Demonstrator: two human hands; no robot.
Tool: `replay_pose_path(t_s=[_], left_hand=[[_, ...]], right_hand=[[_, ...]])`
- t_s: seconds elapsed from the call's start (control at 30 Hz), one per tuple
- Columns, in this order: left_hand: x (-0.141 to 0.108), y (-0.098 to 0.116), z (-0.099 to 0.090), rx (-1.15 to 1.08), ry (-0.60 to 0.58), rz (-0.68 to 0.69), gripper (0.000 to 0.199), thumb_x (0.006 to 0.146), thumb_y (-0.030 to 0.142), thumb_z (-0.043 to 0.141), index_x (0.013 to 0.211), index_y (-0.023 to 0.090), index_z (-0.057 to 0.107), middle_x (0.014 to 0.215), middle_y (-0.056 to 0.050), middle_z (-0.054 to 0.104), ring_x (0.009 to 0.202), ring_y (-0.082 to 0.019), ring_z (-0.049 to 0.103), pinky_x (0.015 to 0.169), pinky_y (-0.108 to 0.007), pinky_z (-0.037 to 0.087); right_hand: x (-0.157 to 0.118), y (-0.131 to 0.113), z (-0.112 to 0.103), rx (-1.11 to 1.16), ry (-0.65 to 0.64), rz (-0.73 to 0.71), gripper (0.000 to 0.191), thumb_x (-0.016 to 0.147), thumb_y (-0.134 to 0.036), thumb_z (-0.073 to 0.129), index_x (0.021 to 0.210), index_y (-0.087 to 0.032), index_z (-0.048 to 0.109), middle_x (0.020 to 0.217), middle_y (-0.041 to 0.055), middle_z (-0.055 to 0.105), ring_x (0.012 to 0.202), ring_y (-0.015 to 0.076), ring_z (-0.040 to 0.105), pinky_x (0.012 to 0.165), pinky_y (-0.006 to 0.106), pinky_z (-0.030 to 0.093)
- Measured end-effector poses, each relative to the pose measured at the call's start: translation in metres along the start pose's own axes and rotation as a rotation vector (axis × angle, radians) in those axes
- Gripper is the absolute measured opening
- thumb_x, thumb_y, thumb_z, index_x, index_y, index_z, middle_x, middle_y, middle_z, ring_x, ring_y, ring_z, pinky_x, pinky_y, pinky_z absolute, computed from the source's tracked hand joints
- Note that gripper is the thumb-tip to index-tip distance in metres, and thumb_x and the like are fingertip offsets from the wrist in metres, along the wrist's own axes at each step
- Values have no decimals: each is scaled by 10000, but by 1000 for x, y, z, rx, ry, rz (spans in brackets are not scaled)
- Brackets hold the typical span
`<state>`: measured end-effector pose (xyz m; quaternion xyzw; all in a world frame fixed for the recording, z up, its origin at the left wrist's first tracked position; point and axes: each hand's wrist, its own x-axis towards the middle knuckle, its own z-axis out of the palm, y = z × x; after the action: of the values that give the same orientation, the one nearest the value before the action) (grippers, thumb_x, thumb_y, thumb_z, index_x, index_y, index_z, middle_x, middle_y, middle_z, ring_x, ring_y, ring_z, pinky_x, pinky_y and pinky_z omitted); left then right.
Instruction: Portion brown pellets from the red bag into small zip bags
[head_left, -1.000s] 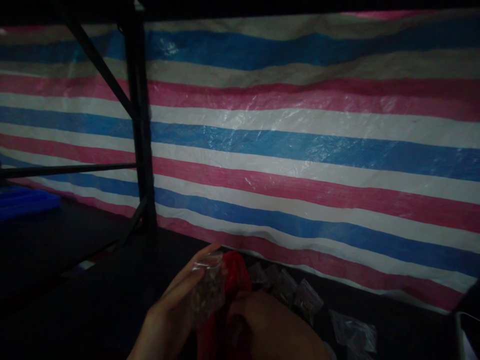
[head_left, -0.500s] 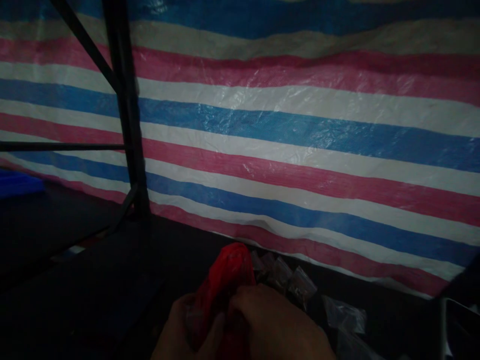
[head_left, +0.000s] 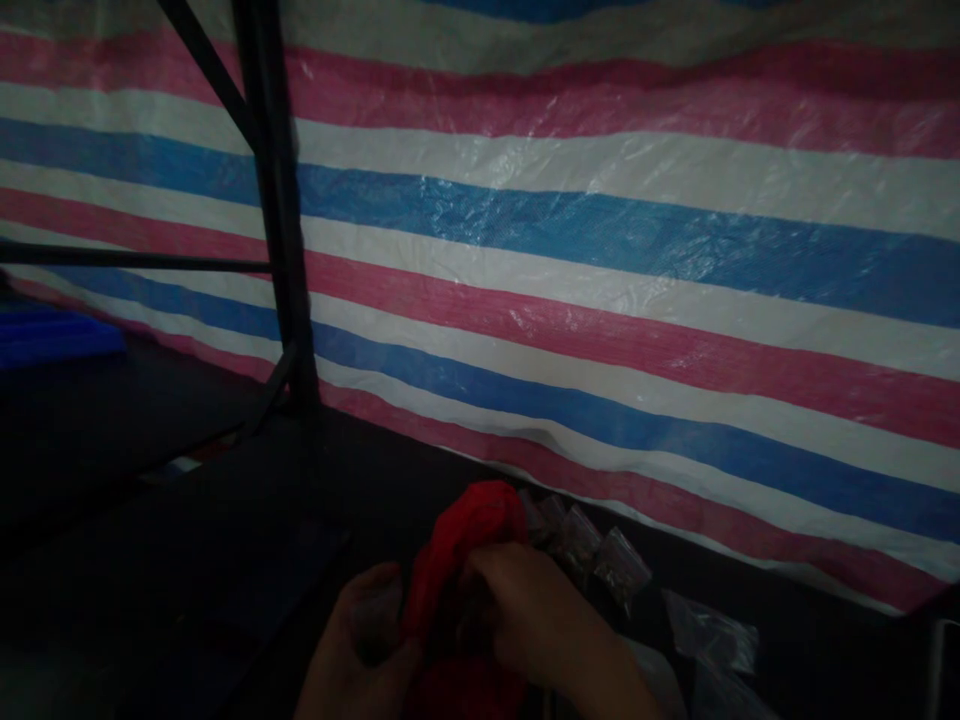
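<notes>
A red plastic bag (head_left: 476, 510) stands open at the bottom centre, its mouth facing me. On its left side, my left hand (head_left: 364, 640) pinches the bag's edge between thumb and fingers; something pale and clear shows at the fingers. My right hand (head_left: 532, 620) reaches over the right side with its fingertips inside the bag's mouth; what they hold, if anything, is hidden in shadow. Several small clear zip bags (head_left: 621, 568) with small dark contents lie just right of the red bag. Farther right is a flat clear bag (head_left: 712, 632).
A striped tarp (head_left: 600, 300) hangs behind the dark table (head_left: 367, 465). A black metal post (head_left: 277, 200) with braces rises at the left. A blue object (head_left: 56, 338) lies at the far left. A pale-edged dark object (head_left: 941, 665) is at the lower right corner.
The view has shifted, so the scene sits a little higher and farther right. The red bag's mouth is wider, and my left hand is farther from my right.
</notes>
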<state>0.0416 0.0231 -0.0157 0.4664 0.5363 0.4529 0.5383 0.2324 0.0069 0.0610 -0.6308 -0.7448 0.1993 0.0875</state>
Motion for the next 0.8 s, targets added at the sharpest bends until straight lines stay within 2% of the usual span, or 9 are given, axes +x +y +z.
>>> replay_pose_path(t_s=[0.1,0.23,0.37,0.5,0.63,0.73,0.8], left_hand=[[0,0,0,-124,-9,-97,620,677,307,775,1257,219,576,1108,-86,819,1076,-349,797,886,-453,661],[-1,-2,3,-174,-2,-140,627,691,307,791,1270,211,570,1095,-83,814,1076,-331,798,886,-428,659],[-1,1,7,-174,18,-102,618,689,324,828,1253,231,591,1101,-71,818,1061,-323,801,850,-399,664],[1,8,8,-189,-41,-99,729,670,359,885,1309,221,562,1103,-81,821,1038,-328,807,859,-405,661],[7,6,-1,-40,-74,-63,850,690,585,890,1371,213,545,1241,-127,782,1150,-348,772,953,-425,634],[14,-3,-11,7,-61,-11,875,738,740,793,1398,229,530,1215,-129,772,1156,-347,758,950,-421,630],[17,-4,-14,16,-64,30,849,740,772,770,1364,238,555,1172,-117,775,1137,-338,756,931,-399,631]], right_hand=[[1,4,-1,29,27,24,380,727,-32,674,1036,-230,769,1079,52,827,1032,241,771,755,270,461],[2,3,0,36,40,42,327,749,-70,677,1032,-221,742,1049,58,827,978,235,769,700,270,440],[1,2,0,44,7,22,379,715,-54,683,1053,-212,746,1059,68,829,974,238,769,700,266,454],[-2,7,-4,196,-29,-33,518,725,-13,628,1173,-236,763,1166,55,828,1035,221,777,760,240,511],[1,17,-4,385,-163,-55,575,758,27,557,1197,-260,793,1183,27,836,1071,207,789,799,220,552],[3,27,-4,507,-178,-55,564,800,22,546,1232,-257,777,1185,21,834,1078,198,789,824,223,572],[3,33,-8,586,-173,-69,530,817,18,543,1220,-241,770,1176,22,831,1083,196,784,855,237,580]])
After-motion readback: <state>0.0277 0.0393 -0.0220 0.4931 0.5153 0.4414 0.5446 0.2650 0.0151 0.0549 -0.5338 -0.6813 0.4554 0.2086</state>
